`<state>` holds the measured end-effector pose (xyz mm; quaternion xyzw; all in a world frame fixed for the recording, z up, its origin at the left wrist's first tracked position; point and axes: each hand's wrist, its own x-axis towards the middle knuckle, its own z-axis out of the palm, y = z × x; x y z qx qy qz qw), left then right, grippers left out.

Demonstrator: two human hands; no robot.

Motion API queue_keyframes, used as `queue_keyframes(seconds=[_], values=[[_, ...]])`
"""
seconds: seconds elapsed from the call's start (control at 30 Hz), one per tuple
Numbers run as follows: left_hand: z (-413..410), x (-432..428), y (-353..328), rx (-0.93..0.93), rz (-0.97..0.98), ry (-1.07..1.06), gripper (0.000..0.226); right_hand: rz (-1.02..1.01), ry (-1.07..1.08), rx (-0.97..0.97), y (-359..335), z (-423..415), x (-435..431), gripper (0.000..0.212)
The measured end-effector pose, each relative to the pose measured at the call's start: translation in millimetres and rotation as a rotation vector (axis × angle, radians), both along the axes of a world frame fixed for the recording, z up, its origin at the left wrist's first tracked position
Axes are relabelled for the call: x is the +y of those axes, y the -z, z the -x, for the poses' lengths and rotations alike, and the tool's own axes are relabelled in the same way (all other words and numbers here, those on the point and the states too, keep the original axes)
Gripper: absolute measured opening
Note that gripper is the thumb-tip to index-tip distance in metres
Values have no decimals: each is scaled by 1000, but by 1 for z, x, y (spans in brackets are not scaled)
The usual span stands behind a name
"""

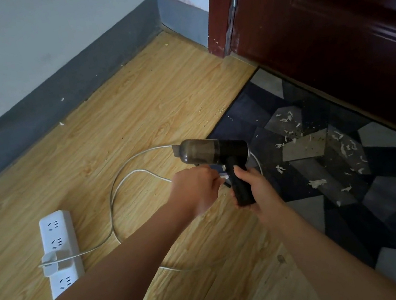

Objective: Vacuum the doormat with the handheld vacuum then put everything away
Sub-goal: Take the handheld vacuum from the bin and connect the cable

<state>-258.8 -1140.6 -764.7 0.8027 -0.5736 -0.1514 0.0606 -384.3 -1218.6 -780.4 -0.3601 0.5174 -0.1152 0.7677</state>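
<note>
Near the middle of the frame, just left of the doormat (350,178), my right hand (257,189) is wrapped around the black grip of the handheld vacuum (214,151), holding it off the floor with the smoky dust cup pointing left. My left hand (197,188) is pinched on the white plug end of the charging cable (120,184), right against the base of the grip; whether the plug is seated in its port I cannot tell.

I judge the vacuum light and rigid, easy for one hand, with the ribbed grip the sure place to hold; the clear cup looks like hard plastic and smoother, so I would keep off it. The cable is thin and limp, looping over the wooden floor toward the power strip (60,247) at lower left, so it is best taken by its stiff plug. White scraps (317,182) lie scattered on the mat, right of centre, not yet picked up.
</note>
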Motion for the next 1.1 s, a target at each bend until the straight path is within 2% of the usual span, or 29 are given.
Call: queue_keyframes(seconds=[0.07, 0.2, 0.4, 0.47, 0.57, 0.63, 0.7, 0.73, 0.8, 0.87, 0.93, 1.1], values=[[0, -1, 1, -2, 17, 36, 34, 26, -17, 16, -1, 1, 0, 23], [3, -5, 3, -6, 72, 87, 29, -30, -7, 14, -4, 6, 1, 17], [4, -6, 9, -19, 126, 102, 24, -95, 2, 2, -8, 9, 0, 24], [1, -7, 10, -14, 100, 122, 27, -152, 20, 1, -8, 9, 1, 25], [-9, -1, 5, -46, 96, 145, 49, -186, 68, -27, -6, 5, 1, 20], [-22, 17, 2, -42, 248, 0, 53, -198, 100, -68, -6, 0, -1, 17], [-43, 41, 5, -3, 466, -331, 40, -200, 112, -114, -7, -3, -6, 13], [-56, 54, 8, 16, 491, -510, 32, -201, 108, -132, -7, -5, -7, 12], [-79, 76, 21, 46, 311, -780, 26, -201, 86, -153, -7, -9, -6, 12], [-89, 92, 36, 92, -30, -878, 41, -187, 29, -153, -5, -15, -2, 13], [-92, 105, 47, 133, -228, -874, 53, -188, -16, -161, -2, -24, 5, 8], [-107, 119, 64, 102, -365, -704, 54, -183, -15, -193, 6, -44, 14, 6]])
